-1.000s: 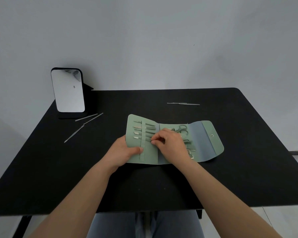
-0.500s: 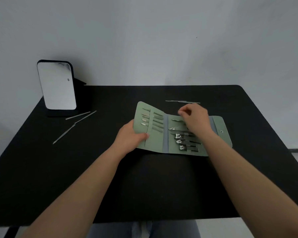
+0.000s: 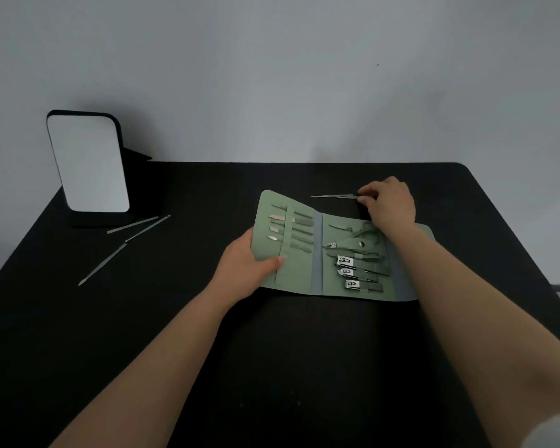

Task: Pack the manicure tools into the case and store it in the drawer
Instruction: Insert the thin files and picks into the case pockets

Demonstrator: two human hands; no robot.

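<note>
A green manicure case (image 3: 299, 276) lies unfolded on the black table (image 3: 143, 318), with several small tools, scissors and clippers tucked in its loops. My left hand (image 3: 244, 268) grips the case's left flap, thumb on top. Behind the case, my right hand (image 3: 387, 202) pinches the right end of a thin metal tool (image 3: 333, 196) that lies on the table. Three more thin metal tools (image 3: 133, 236) lie loose at the left, near the mirror.
A small standing mirror (image 3: 88, 163) on a black base sits at the table's back left corner. A grey wall rises right behind the table. The table's right edge runs diagonally at the far right. No drawer is in view.
My right hand has left the case's pockets and reached back over the case to the thin tool behind it, closing its fingers on the tool's end. My left hand stays on the flap.
</note>
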